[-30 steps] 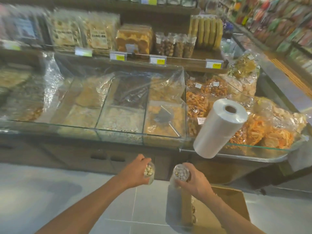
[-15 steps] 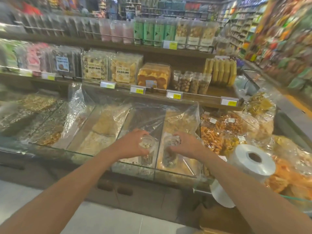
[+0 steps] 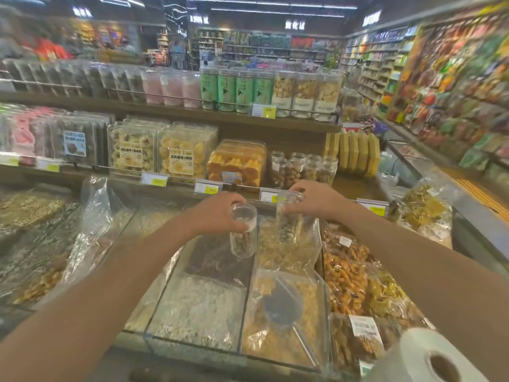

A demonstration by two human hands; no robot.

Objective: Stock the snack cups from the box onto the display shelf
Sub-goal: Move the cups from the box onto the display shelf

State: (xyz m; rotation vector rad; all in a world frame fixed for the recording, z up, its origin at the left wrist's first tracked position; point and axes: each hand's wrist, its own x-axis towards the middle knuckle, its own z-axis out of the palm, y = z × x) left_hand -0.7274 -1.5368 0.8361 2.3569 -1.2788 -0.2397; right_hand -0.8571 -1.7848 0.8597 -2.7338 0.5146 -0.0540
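My left hand [image 3: 217,213] grips a clear snack cup [image 3: 243,235] of nuts by its top, held over the glass bulk bins. My right hand [image 3: 314,199] grips a second clear snack cup [image 3: 286,221] by its lid, slightly farther forward. Both cups hang just in front of the wooden display shelf [image 3: 355,186]. On that shelf stands a small group of similar snack cups [image 3: 303,169] directly beyond my hands. The box is out of view.
Glass bulk bins [image 3: 198,307] with loose snacks and plastic liners lie under my arms; a scoop [image 3: 283,304] sits in one. Bagged snacks [image 3: 347,274] pile at right. A plastic bag roll [image 3: 429,359] is at bottom right. Boxed pastries [image 3: 237,164] and yellow packs [image 3: 355,153] flank the cups.
Both hands have lifted the cups from low near the floor box up and forward over the bins toward the shelf. My view has tilted upward.
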